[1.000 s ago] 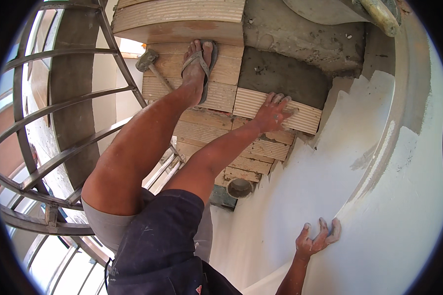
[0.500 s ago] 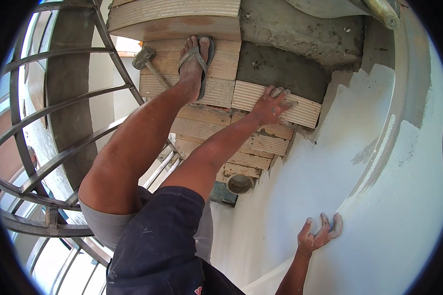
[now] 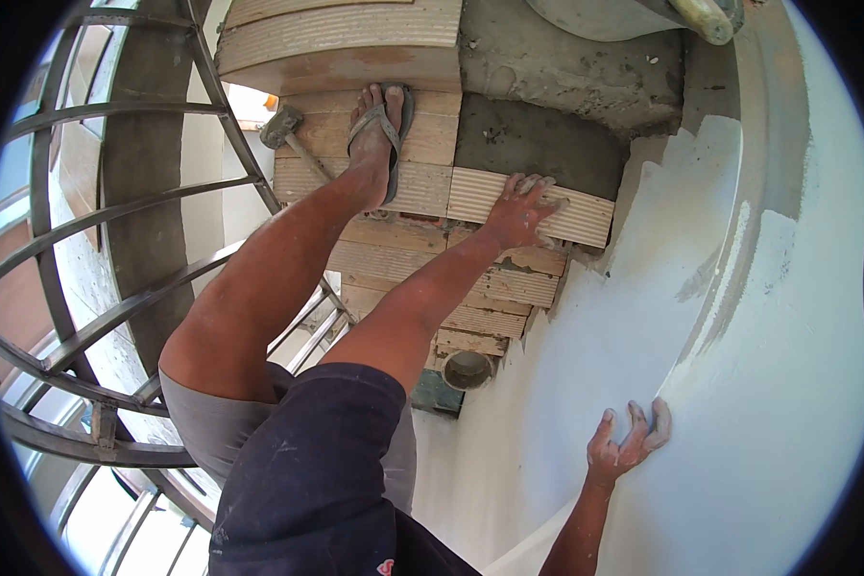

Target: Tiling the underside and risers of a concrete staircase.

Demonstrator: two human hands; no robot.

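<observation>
My left hand [image 3: 516, 213] lies palm down on a ribbed cream stair-tread tile [image 3: 578, 219], its fingers spread over the tile's upper face. Grey mortar dusts the fingertips. Beyond the tile is a bed of wet grey mortar [image 3: 538, 144], and a wood-look tile [image 3: 425, 184] adjoins it on the left. Lower right, my right hand [image 3: 629, 444] is held against or close to the white wall [image 3: 739, 422], fingers apart and nothing in them; whether it touches is hard to tell.
My sandalled foot [image 3: 379, 130] stands on the tiled step beside a hammer [image 3: 281, 126]. A metal railing [image 3: 115, 312] curves along the left. Tiled steps [image 3: 490, 285] descend towards a round container [image 3: 468, 370]. At the top lies a grey curved tool with a wooden handle [image 3: 703, 19].
The view has shifted slightly, so the steps sit a little lower and the tile a little further left. Both hands keep much the same pose, the left still on the tile.
</observation>
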